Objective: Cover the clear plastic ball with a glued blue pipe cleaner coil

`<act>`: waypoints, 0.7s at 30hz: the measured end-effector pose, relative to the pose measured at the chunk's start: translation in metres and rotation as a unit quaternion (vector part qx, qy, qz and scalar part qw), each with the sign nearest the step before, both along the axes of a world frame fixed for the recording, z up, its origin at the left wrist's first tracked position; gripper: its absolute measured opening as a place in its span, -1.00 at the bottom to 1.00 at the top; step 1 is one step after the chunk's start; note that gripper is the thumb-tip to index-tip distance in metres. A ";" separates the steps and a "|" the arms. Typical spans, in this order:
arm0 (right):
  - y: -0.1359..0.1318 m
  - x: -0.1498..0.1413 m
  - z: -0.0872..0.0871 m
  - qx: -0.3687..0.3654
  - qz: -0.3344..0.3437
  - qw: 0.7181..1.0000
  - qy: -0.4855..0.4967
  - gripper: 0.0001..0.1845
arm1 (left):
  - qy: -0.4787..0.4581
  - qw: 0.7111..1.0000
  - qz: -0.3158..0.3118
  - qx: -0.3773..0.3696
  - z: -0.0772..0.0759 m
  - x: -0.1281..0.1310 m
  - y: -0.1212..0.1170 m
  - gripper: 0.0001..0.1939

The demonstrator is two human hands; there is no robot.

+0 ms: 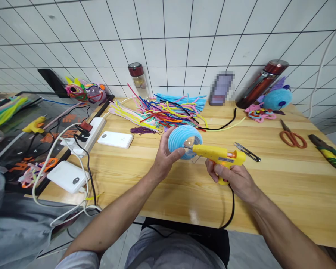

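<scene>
My left hand [165, 157] is closed around a clear ball wrapped in rings of light blue pipe cleaner [182, 139], held just above the table. Part of the ball's right side is bare and see-through. Gripped in my right hand [235, 177] is a yellow hot glue gun [212, 152], its metal nozzle at the bare part of the ball, close to my left thumb. A glue stick shows in the gun's back end, and a black cord hangs from its handle. Beyond the ball lies a heap of coloured pipe cleaners [170, 112].
Thread snips [248, 152], orange-handled scissors [292, 136] and pliers [329, 153] lie at the right. Behind stand a glass bottle [138, 78], a phone [221, 87] and a red flask [263, 84]. Power banks [115, 139], a power strip [89, 134] and looping cables occupy the left.
</scene>
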State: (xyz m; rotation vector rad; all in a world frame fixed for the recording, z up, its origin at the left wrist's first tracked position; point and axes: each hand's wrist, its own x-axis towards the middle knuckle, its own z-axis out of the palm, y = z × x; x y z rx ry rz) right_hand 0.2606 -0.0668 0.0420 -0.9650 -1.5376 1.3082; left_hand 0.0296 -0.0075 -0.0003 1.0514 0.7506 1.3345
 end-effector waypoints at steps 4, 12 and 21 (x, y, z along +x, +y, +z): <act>0.001 0.000 0.000 0.007 0.006 1.000 -0.004 -0.47 | 0.006 1.000 -0.001 -0.004 0.001 0.000 0.000 0.04; -0.001 0.000 0.002 0.011 -0.003 1.000 0.001 -0.46 | 0.005 1.000 -0.002 -0.009 0.000 0.000 0.001 0.04; -0.001 -0.001 -0.002 0.016 -0.015 0.999 0.033 -0.52 | 0.002 1.000 -0.001 -0.019 0.005 0.001 0.001 0.02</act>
